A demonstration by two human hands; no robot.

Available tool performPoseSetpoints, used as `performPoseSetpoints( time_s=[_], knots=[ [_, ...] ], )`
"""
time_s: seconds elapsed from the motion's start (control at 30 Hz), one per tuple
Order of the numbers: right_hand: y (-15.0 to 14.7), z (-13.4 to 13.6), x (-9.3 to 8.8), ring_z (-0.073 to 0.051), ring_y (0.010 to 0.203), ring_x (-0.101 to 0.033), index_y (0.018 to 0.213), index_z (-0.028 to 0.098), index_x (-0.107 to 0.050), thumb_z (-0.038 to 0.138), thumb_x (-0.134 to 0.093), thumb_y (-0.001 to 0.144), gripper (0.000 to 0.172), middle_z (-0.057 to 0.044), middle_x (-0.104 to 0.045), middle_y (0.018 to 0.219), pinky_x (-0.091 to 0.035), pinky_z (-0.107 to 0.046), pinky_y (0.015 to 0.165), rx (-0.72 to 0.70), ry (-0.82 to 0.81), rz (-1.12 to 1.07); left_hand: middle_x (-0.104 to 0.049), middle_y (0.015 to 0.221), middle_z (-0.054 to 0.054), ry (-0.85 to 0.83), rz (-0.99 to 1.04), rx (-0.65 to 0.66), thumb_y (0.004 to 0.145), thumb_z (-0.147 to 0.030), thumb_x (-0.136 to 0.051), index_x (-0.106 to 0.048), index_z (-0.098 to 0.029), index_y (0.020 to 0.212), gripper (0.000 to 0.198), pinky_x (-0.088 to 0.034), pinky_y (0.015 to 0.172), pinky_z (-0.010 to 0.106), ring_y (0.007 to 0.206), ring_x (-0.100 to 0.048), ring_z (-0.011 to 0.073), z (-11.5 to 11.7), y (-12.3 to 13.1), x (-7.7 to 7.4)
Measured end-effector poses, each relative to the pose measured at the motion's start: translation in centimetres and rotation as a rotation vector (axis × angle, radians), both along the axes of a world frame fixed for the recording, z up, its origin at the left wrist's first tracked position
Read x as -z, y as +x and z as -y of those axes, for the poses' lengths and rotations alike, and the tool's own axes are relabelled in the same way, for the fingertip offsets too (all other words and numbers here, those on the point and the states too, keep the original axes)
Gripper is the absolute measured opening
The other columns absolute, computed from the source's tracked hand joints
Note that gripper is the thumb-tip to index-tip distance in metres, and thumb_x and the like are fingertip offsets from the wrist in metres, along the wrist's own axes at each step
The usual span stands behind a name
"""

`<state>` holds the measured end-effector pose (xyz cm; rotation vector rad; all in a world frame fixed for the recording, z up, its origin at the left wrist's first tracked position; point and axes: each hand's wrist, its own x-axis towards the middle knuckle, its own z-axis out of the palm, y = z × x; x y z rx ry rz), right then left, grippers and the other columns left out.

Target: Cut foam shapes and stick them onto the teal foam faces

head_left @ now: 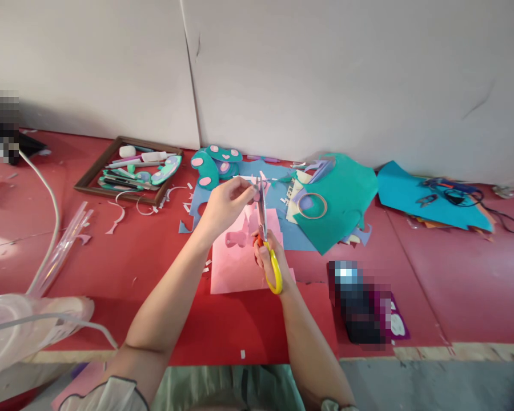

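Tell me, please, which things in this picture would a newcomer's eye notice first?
Probably the scissors with the yellow handle, held in the right hand near the middle of the view. Then the bright pink sheet below them, on the red table. Beyond it to the right, the large green sheet also stands out.

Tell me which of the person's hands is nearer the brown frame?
The left hand. It is apart from the brown frame, off to its right; the right hand, around the yellow-handled scissors, is farther right and closer to the person's body.
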<state>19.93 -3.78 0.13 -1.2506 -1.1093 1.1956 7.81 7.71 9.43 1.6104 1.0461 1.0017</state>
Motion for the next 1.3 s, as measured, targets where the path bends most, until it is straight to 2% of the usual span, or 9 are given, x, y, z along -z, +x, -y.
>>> performPoseSetpoints(
  time_s=[0.17, 0.33, 0.63, 1.3],
  knots=[
    [0.1, -0.1, 0.5, -0.006, 0.051, -0.030, 0.103, 0.022, -0.051, 0.061, -0.051, 0.086, 0.043, 0.004, -0.039, 0.071, -0.025, -0.021, 0.045, 0.002, -0.002, 0.012, -0.066, 0.073, 0.000, 0.029, 0.013, -0.022, 0.076, -0.023, -0.055, -0.057, -0.018, 0.075, 0.006, -0.051, 0.075, 0.028, 0.073, -0.064, 0.0143, -0.1, 0.1, 0.1],
    [0.0, -0.1, 0.2, -0.006, 0.049, -0.030, 0.102, 0.022, -0.050, 0.063, -0.051, 0.085, 0.045, 0.006, -0.036, 0.067, -0.024, -0.021, 0.044, 0.011, 0.001, -0.002, -0.067, 0.075, -0.001, 0.039, -0.025, 0.001, 0.074, -0.019, -0.054, -0.058, -0.019, 0.073, 0.005, -0.051, 0.074, 0.025, 0.073, -0.065, 0.0131, -0.1, 0.1, 0.0],
    [-0.4, -0.1, -0.7, -0.005, 0.046, -0.031, 0.102, 0.022, -0.050, 0.060, -0.057, 0.082, 0.043, 0.007, -0.038, 0.064, -0.025, -0.021, 0.043, 0.039, 0.010, -0.092, -0.067, 0.077, 0.000, -0.016, 0.046, 0.042, 0.073, -0.021, -0.057, -0.058, -0.018, 0.070, 0.005, -0.050, 0.075, 0.025, 0.075, -0.064, 0.0126, 0.0, 0.3, 0.4],
    [-0.3, 0.1, 0.2, -0.006, 0.044, -0.033, 0.102, 0.023, -0.053, 0.054, -0.055, 0.086, 0.035, 0.007, -0.039, 0.062, -0.024, -0.020, 0.042, 0.053, -0.011, -0.085, -0.066, 0.079, 0.000, -0.012, 0.032, 0.064, 0.073, -0.022, -0.056, -0.056, -0.019, 0.067, 0.007, -0.051, 0.079, 0.027, 0.077, -0.062, 0.0130, 0.4, 0.7, 0.1]
  ],
)
